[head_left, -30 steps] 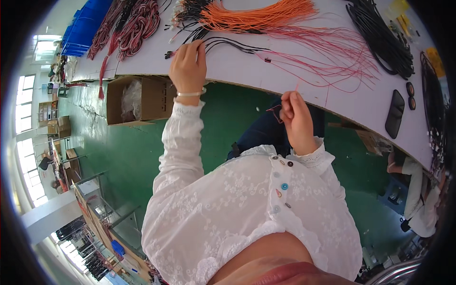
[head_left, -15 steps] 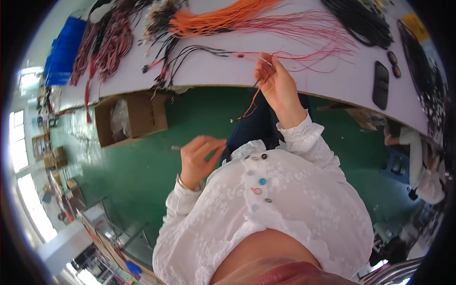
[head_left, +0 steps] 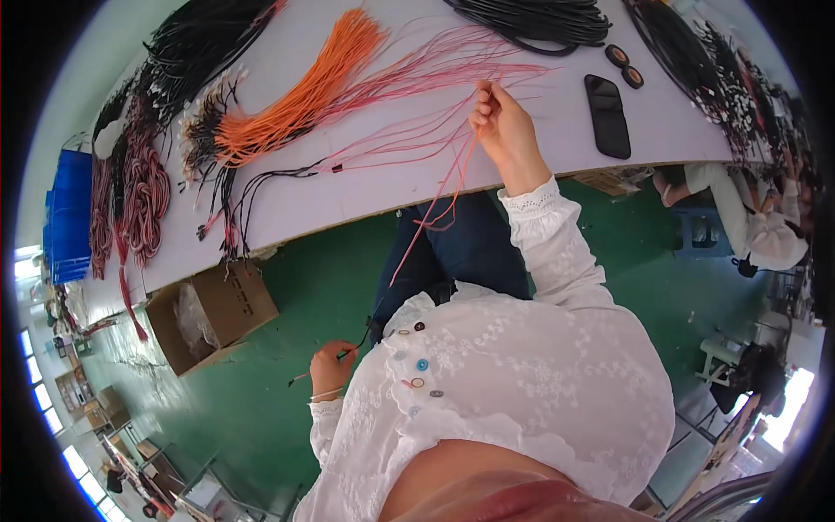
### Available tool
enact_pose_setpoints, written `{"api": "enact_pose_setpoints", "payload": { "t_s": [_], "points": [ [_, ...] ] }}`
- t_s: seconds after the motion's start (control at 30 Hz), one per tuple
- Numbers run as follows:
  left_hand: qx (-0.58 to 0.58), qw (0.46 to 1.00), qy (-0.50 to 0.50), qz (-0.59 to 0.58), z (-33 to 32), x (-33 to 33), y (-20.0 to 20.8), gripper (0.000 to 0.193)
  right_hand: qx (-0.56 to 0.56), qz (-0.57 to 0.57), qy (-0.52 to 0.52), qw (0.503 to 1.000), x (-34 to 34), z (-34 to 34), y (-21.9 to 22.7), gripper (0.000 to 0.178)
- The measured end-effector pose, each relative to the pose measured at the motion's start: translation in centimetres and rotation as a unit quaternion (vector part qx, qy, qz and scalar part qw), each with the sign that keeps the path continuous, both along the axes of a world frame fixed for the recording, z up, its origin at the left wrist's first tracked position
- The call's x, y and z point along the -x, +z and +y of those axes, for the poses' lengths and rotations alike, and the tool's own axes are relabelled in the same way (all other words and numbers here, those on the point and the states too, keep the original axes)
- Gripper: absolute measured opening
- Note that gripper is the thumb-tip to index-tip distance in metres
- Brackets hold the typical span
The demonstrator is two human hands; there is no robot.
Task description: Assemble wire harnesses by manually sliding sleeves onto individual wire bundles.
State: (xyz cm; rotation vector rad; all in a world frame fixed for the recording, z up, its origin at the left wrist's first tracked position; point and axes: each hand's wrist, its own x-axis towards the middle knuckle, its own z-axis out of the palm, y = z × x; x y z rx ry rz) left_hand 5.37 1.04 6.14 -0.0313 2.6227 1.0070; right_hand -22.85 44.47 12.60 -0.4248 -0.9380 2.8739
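My right hand [head_left: 507, 130] is raised over the table's front edge, its fingertips pinched on thin red and orange wires. From there a pink-red wire [head_left: 417, 233] hangs slantwise down to the left, and its black section [head_left: 367, 324] reaches my left hand [head_left: 330, 367]. The left fingers are closed on that black end beside my waist, with a short tip sticking out past the hand. A shorter orange wire [head_left: 456, 202] dangles curled under my right hand. Other red wires [head_left: 396, 157] with black ends lie spread on the table behind it.
On the white table [head_left: 348, 196] are an orange wire bundle [head_left: 300, 96], black cable coils [head_left: 531, 22], a phone [head_left: 607, 116] and two tape rolls [head_left: 624, 66]. Blue bins [head_left: 70, 217] stand at left; a cardboard box [head_left: 228, 309] sits below. Another person [head_left: 757, 217] sits at right.
My left hand has moved down and left, and a wire now stretches between both hands. My right hand still pinches wires. The whole view has shifted and turned.
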Motion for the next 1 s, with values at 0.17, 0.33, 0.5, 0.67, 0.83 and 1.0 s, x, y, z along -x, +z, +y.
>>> {"api": "enact_pose_setpoints", "payload": {
  "t_s": [0.17, 0.33, 0.5, 0.67, 0.83, 1.0],
  "points": [
    [0.015, 0.999, -0.033, 0.002, 1.7, 3.8, 0.2, 0.009, -0.013, 0.003, 0.017, 1.000, 2.4, 2.9, 1.2, 0.026],
    [-0.014, 0.996, -0.065, -0.053, 2.5, 5.5, 0.3, 0.010, 0.056, -0.090, 0.087, 0.990, 1.3, 8.5, 0.4, 0.022],
    [-0.112, 0.982, -0.084, -0.126, 4.0, 7.3, 0.7, 0.012, -0.030, 0.008, -0.110, 0.993, -1.8, 8.9, 2.6, 0.023],
    [-0.109, 0.963, -0.172, 0.174, 9.2, 11.5, 2.6, 0.018, -0.295, 0.078, 0.110, 0.946, -8.7, 3.2, 6.4, 0.031],
    [-0.312, 0.902, -0.116, 0.274, 19.6, 17.2, 13.4, 0.025, -0.357, 0.106, 0.209, 0.904, -13.0, -1.6, 7.7, 0.036],
    [-0.491, 0.857, -0.113, 0.104, 22.6, 19.8, 14.8, 0.019, -0.374, 0.106, 0.228, 0.893, -14.5, -3.1, 7.7, 0.040]
  ]
}}
